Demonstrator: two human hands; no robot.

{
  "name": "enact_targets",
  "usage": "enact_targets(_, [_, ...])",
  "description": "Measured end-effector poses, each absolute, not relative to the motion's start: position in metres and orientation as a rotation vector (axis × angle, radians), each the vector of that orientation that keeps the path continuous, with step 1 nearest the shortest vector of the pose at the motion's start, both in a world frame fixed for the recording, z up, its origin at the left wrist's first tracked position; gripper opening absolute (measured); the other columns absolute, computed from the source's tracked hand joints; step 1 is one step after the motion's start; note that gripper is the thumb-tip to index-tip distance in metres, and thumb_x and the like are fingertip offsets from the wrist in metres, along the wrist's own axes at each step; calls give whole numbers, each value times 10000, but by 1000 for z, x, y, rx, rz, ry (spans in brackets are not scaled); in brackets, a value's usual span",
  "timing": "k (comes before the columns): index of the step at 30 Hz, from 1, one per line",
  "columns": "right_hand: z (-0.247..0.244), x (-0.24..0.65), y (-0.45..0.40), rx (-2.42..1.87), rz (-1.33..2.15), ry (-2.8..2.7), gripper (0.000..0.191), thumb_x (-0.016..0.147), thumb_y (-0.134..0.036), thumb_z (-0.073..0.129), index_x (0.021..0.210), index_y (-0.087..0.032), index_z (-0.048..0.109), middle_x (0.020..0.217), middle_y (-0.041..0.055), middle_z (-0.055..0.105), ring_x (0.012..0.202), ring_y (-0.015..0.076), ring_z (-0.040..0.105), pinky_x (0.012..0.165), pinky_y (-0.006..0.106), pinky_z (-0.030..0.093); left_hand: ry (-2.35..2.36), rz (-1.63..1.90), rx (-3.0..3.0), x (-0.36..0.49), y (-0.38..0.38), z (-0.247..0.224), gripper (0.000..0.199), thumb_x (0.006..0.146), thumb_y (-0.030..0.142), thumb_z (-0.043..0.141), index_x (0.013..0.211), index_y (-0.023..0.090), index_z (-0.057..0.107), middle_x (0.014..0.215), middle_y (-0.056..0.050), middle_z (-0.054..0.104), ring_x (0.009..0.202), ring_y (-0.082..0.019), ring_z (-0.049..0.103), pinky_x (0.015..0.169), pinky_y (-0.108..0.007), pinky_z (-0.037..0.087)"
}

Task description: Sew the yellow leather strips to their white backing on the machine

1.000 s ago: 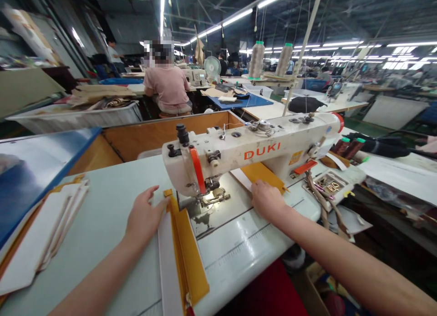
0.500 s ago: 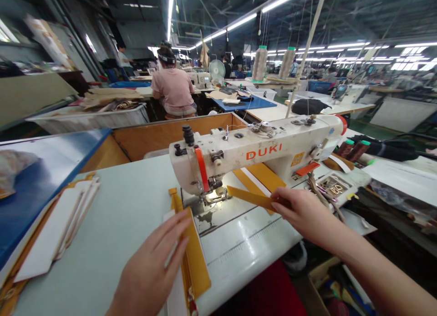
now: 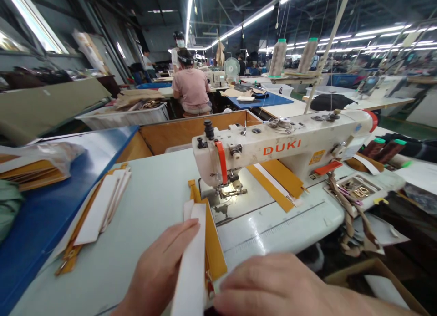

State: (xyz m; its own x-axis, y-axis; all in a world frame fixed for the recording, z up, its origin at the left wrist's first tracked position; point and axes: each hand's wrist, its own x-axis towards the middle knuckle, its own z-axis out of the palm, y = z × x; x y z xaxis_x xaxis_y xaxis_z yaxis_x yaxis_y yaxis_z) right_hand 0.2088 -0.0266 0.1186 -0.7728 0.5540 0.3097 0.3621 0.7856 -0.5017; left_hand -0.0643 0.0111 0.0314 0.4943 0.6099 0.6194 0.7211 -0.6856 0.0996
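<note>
Nearest, at the bottom edge, my right hand (image 3: 262,286) is large and blurred, its fingers curled close together near the lower end of a white-faced strip (image 3: 193,266); I cannot tell whether they touch it. Half a second ago this hand was at the sewing machine, lifting a mustard strip, so the white face is probably that strip turned over and brought toward me.

My left hand (image 3: 157,266) has the strip now, its fingers pressed together and pinching the left edge, the fingertips lying on the white face; the thumb is hidden. Before, these fingers rested on the zippered mustard piece (image 3: 215,247) with no strip between. The strip now slants over that piece, covering part of its zip, while the mustard right side and a red zipper pull (image 3: 210,286) show beside it. I judge this to mean the two parts are being brought together by hand, away from the needle.

Both lie on the pale green desk (image 3: 153,184). To their left is a stack of similar pieces (image 3: 102,202). Beyond, under the arm of the white sewing machine (image 3: 283,140), more mustard strips (image 3: 285,177) wait, untouched. Farther off, a person in a pink top (image 3: 191,88) sits facing away.
</note>
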Motion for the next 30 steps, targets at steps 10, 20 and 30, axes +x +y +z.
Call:
enact_targets(10, [27,179,49,-592,699,-2780,830,802,-480,672,1461,-109,329,1523,174,325,1427,272,257,1174,439,158,-1384,-583,-2640,-58,37,-5,367,839,132,382,1120,182,613,1218,-112,665,1119,-224,630,951,-381,527])
enact_targets(20, [10,163,45,-347,25,-2870,497,902,-520,497,1041,-64,638,1108,163,661,1061,279,569,978,386,409,-1150,-321,-2637,-50,44,5,434,837,110,362,1206,34,578,1251,-215,616,1184,-319,561,974,-461,482])
enact_targets(30, [12,164,49,-154,-115,-2790,288,985,-171,382,868,-149,645,997,64,676,968,190,580,971,320,405,-1129,-275,-2576,-49,47,-1,433,809,87,355,1157,-2,596,1201,-228,641,1108,-300,602,941,-425,498])
